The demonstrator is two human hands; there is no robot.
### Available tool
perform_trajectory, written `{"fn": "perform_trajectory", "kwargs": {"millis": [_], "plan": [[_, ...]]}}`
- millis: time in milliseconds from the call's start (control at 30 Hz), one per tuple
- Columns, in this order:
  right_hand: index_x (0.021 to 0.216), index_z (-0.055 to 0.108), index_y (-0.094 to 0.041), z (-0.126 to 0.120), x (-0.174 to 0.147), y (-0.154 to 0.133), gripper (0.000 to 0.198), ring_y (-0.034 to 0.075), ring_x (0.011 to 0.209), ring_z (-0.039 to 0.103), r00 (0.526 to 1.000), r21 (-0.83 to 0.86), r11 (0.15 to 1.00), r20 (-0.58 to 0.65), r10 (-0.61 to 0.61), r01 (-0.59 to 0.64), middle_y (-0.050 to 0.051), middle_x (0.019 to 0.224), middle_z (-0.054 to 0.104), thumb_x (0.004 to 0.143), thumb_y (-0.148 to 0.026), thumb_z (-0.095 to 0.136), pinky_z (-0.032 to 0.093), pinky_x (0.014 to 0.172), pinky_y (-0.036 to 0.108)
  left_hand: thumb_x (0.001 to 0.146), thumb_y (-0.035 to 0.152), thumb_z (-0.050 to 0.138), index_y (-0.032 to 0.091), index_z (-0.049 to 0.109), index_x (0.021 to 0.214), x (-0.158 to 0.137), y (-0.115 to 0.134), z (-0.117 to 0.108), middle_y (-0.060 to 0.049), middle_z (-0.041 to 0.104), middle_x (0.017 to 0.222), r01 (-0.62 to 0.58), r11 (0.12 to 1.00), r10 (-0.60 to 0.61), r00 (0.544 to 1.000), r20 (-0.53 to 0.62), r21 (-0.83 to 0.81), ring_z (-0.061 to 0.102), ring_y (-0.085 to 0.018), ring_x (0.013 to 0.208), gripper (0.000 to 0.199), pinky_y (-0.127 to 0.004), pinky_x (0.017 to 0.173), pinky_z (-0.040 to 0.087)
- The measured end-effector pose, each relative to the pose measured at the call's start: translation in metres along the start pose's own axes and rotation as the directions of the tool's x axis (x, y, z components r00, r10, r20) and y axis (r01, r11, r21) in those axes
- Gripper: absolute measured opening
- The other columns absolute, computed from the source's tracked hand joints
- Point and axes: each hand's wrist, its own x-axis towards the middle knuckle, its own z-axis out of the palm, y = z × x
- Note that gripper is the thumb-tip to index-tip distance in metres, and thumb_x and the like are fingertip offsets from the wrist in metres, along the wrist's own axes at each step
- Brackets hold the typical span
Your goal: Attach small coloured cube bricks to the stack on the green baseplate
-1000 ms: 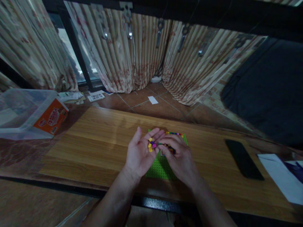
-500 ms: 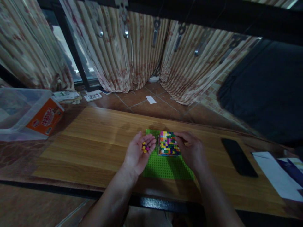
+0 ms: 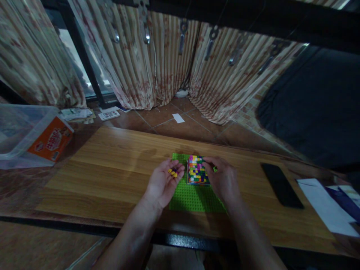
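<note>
My left hand (image 3: pixel 163 182) is palm up and slightly cupped, with several tiny yellow and purple toy bricks (image 3: pixel 173 173) lying on it. Just to its right stands a low block of many-coloured toy bricks (image 3: pixel 196 170), built on a green studded baseplate (image 3: pixel 185 200). My right hand (image 3: pixel 223 178) is at the block's right side, thumb and forefinger drawn together at its upper right top. Whatever is between those fingertips is too small or hidden to name. Part of the block's right side is covered by this hand.
The baseplate lies on a wooden table (image 3: pixel 98 176). A black phone (image 3: pixel 281 185) and white paper (image 3: pixel 320 204) are on the right. At far left stands a clear plastic bin (image 3: pixel 17 131) with an orange label. Metal hooks (image 3: pixel 212 41) hang from a dark bar overhead.
My right hand has shifted slightly left along the block's top, with its fingertips still together. The bricks in my left palm have rolled into a different arrangement. The view has moved a little.
</note>
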Motion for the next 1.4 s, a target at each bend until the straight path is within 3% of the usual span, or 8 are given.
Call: {"fn": "perform_trajectory", "kwargs": {"millis": [233, 400, 533, 700, 1200, 1333, 1400], "plan": [[0.088, 0.073, -0.019, -0.003, 0.001, 0.006, 0.021, 0.02, 0.07, 0.065, 0.983, 0.138, 0.975, -0.03, 0.182, -0.176, 0.006, 0.084, 0.073, 0.086, -0.033, 0.057, 0.052, 0.069, 0.035, 0.082, 0.001, 0.048, 0.007, 0.064, 0.08, 0.001, -0.002, -0.002, -0.013, 0.066, 0.087, -0.012, 1.0, 0.012, 1.0, -0.004, 0.024, 0.067, -0.016, 0.083, 0.017, -0.025, 0.08, 0.057], [0.092, 0.072, -0.019, 0.001, 0.003, 0.013, 0.027, 0.026, 0.09, 0.063, 0.975, 0.124, 0.977, -0.116, 0.19, -0.176, 0.01, 0.096, 0.071, 0.084, -0.041, 0.059, 0.049, 0.082, 0.043, 0.075, -0.011, 0.047, 0.004, 0.067, 0.078, 0.001, -0.006, -0.003, -0.012, 0.068, 0.086, -0.087, 0.996, 0.086, 0.995, 0.04, 0.03, 0.07, -0.016, 0.084, 0.025, -0.023, 0.086, 0.056], [0.098, 0.071, -0.019, 0.012, 0.001, 0.019, 0.032, 0.026, 0.097, 0.063, 0.954, 0.267, 0.922, -0.034, 0.299, -0.279, 0.01, 0.104, 0.07, 0.083, -0.045, 0.06, 0.047, 0.089, 0.045, 0.074, -0.012, 0.049, 0.003, 0.068, 0.078, 0.001, -0.007, -0.002, -0.012, 0.07, 0.084, -0.11, 0.993, 0.108, 0.993, 0.046, 0.037, 0.07, -0.015, 0.079, 0.025, -0.021, 0.082, 0.057], [0.102, 0.07, -0.019, 0.021, 0.0, 0.02, 0.035, 0.026, 0.091, 0.066, 0.901, 0.406, 0.811, 0.088, 0.425, -0.422, 0.009, 0.103, 0.071, 0.081, -0.045, 0.061, 0.051, 0.082, 0.042, 0.077, -0.01, 0.05, 0.005, 0.069, 0.075, -0.001, -0.006, 0.0, -0.01, 0.069, 0.079, -0.111, 0.993, 0.11, 0.993, 0.032, 0.037, 0.07, -0.012, 0.074, 0.024, -0.019, 0.077, 0.058], [0.101, 0.071, -0.019, 0.021, 0.0, 0.02, 0.03, 0.025, 0.094, 0.065, 0.931, 0.402, 0.843, 0.087, 0.354, -0.358, 0.008, 0.103, 0.071, 0.083, -0.041, 0.06, 0.05, 0.088, 0.043, 0.085, 0.013, 0.063, 0.009, 0.068, 0.08, -0.003, -0.008, -0.002, -0.004, 0.069, 0.071, -0.084, 0.98, 0.061, 0.99, 0.126, 0.181, 0.06, -0.003, 0.056, 0.008, -0.01, 0.051, 0.048], [0.098, 0.071, -0.02, 0.011, 0.0, 0.008, 0.025, 0.024, 0.096, 0.064, 0.984, 0.329, 0.936, -0.079, 0.163, -0.128, 0.008, 0.099, 0.07, 0.089, -0.037, 0.057, 0.048, 0.089, 0.042, 0.081, 0.018, 0.069, 0.01, 0.068, 0.079, -0.004, -0.008, -0.002, 0.0, 0.065, 0.066, -0.09, 0.978, 0.056, 0.982, 0.178, 0.19, 0.054, -0.001, 0.051, 0.009, -0.008, 0.046, 0.041], [0.099, 0.071, -0.022, 0.004, 0.0, -0.005, 0.022, 0.023, 0.097, 0.063, 0.994, 0.313, 0.949, -0.099, 0.05, -0.017, 0.007, 0.099, 0.069, 0.092, -0.034, 0.054, 0.048, 0.09, 0.042, 0.077, 0.022, 0.073, 0.009, 0.068, 0.079, -0.005, -0.007, -0.002, 0.0, 0.063, 0.065, -0.097, 0.979, 0.059, 0.977, 0.207, 0.181, 0.052, -0.001, 0.051, 0.014, -0.008, 0.045, 0.039]]}}
